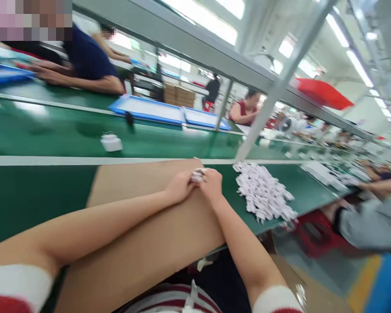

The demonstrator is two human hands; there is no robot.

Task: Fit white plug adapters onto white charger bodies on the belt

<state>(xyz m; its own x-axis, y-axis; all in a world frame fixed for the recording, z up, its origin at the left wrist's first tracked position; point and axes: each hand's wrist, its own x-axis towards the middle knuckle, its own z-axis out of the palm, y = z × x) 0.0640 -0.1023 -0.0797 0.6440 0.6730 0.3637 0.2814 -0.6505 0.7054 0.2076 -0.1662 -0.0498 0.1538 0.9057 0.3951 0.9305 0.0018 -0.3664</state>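
Both hands meet above the far right part of a brown cardboard sheet [156,239]. Between their fingertips is a small white plastic piece [198,175], mostly covered by the fingers. My left hand [180,187] is closed on its left side, and my right hand [212,184] grips it from the right. The exact shape of the piece cannot be made out. Right of my right hand, a heap of small white plastic pieces [263,191] lies on the green table [35,191].
Beyond a pale strip [68,161], a white block-like part [111,142] sits on a green surface. Blue-edged trays [150,108] stand farther back. A slanted metal post [273,100] rises behind the heap. Co-workers sit across and at the right, near a red stool [316,234].
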